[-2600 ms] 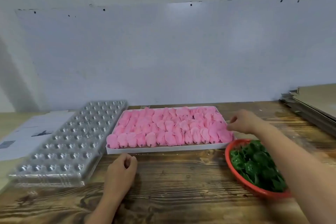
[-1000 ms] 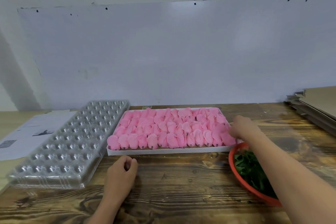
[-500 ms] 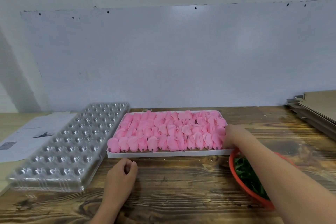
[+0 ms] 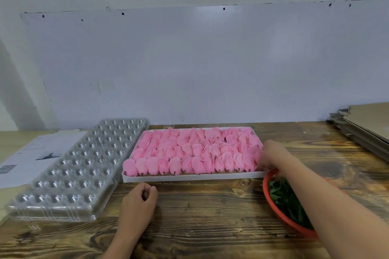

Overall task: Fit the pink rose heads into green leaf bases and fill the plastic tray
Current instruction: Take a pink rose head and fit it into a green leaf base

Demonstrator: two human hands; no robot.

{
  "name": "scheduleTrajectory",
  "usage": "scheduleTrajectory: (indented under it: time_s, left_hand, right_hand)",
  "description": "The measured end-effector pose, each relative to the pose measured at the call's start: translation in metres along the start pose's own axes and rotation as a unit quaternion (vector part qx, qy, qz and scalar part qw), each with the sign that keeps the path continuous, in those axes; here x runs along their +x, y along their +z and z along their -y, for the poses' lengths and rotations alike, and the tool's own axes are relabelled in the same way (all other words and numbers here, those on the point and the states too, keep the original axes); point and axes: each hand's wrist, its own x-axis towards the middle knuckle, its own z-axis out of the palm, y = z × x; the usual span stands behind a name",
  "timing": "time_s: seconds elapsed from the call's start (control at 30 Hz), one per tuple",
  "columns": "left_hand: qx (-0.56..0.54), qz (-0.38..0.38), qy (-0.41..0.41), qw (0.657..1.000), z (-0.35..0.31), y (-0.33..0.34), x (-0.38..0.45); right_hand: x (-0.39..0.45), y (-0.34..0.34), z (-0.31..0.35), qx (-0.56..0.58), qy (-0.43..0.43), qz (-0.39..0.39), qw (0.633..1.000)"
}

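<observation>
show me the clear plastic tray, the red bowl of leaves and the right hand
clear plastic tray (image 4: 69, 166), head view, on its middle cups
red bowl (image 4: 265, 187), head view, on its left rim
right hand (image 4: 272, 154), head view, on the back of the hand

Right hand (image 4: 273, 154) fingertips blurred at the roses (image 4: 189, 151), grip unclear; forearm hides part of the bowl (image 4: 265, 187).

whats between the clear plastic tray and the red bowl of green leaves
In the head view, the white box of pink rose heads lies between the clear plastic tray and the red bowl; the left hand rests on bare wood nearer.
</observation>
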Motion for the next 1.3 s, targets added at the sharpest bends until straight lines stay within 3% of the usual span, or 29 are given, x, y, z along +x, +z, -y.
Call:
scheduleTrajectory:
  time_s: [0.23,0.43,0.67,0.77,0.83,0.9,1.03,1.1,1.3]
  left_hand:
    - [-0.005,0.002,-0.004,1.0,0.001,-0.001,-0.001]
    - [-0.009,0.006,-0.006,1.0,0.003,0.0,0.001]
    - [-0.066,0.004,-0.014,0.998,-0.004,-0.003,-0.001]
    - [-0.126,0.048,0.0,0.991,-0.019,0.0,-0.008]
    - [-0.233,0.138,-0.039,0.962,-0.036,0.006,-0.017]
    - [-0.347,0.228,-0.099,0.904,-0.052,0.013,-0.024]
    - [-0.469,0.273,-0.118,0.832,-0.068,0.025,-0.034]
    - [-0.488,0.263,-0.127,0.822,-0.068,0.03,-0.037]
    - [-0.465,0.252,-0.132,0.838,-0.064,0.038,-0.034]
  right_hand:
    - [-0.012,-0.022,-0.003,0.135,0.0,-0.027,0.99]
    - [-0.03,-0.034,-0.004,0.24,-0.05,-0.056,0.968]
    - [-0.086,-0.029,0.013,0.509,-0.121,0.011,0.852]
    - [-0.116,-0.006,0.031,0.575,-0.162,0.047,0.8]
    - [-0.13,0.012,0.046,0.586,-0.185,0.069,0.786]
    - [-0.135,0.03,0.06,0.583,-0.203,0.07,0.784]
    - [-0.137,0.058,0.075,0.59,-0.214,0.061,0.776]
    - [-0.135,0.066,0.078,0.602,-0.214,0.059,0.767]
    - [-0.128,0.079,0.078,0.634,-0.218,0.073,0.739]
